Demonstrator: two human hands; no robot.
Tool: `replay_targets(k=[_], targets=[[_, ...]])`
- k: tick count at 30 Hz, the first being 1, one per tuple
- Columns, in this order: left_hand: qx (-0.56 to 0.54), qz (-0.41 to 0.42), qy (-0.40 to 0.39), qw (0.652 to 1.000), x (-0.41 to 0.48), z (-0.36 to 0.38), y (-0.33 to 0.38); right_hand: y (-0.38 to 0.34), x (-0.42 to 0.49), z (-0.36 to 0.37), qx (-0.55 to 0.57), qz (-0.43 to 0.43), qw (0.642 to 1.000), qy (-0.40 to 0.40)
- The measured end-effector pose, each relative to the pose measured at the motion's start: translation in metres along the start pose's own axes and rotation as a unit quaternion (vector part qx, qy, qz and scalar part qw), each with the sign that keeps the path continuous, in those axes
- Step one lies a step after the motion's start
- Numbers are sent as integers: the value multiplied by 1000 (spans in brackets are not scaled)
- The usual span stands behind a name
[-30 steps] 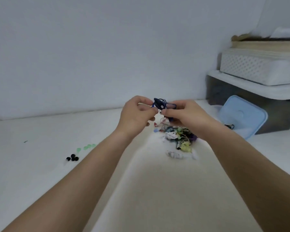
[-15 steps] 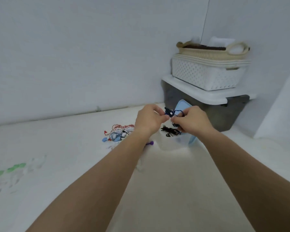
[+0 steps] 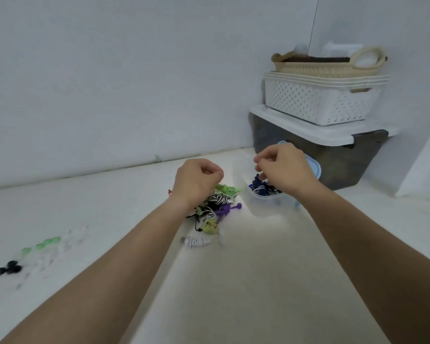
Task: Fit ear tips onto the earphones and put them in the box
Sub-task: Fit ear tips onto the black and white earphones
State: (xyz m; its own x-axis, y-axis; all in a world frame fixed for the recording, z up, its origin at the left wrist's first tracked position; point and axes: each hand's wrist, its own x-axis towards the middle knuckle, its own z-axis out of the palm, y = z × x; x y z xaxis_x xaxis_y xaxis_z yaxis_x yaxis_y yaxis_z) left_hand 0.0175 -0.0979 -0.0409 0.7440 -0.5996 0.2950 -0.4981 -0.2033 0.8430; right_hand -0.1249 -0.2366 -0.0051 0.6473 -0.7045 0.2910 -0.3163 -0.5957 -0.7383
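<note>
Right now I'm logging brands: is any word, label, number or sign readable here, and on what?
None can be read. The blue lid, the white basket, the dark storage bin and the earphone pile show no legible print; anything finer is too blurred to tell.

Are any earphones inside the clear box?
Yes, dark blue earphones lie in the clear box, just below the right hand.
</note>
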Motion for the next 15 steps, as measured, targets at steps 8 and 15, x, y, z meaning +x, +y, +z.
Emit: replay_targets(k=[8, 15], targets=[[30, -14, 21, 999, -23, -43, -42, -21, -6, 57, -51, -77, 988, -122], [38, 5, -24, 999, -32, -34, -60, -15, -6, 87, -264, -142, 940, -163]])
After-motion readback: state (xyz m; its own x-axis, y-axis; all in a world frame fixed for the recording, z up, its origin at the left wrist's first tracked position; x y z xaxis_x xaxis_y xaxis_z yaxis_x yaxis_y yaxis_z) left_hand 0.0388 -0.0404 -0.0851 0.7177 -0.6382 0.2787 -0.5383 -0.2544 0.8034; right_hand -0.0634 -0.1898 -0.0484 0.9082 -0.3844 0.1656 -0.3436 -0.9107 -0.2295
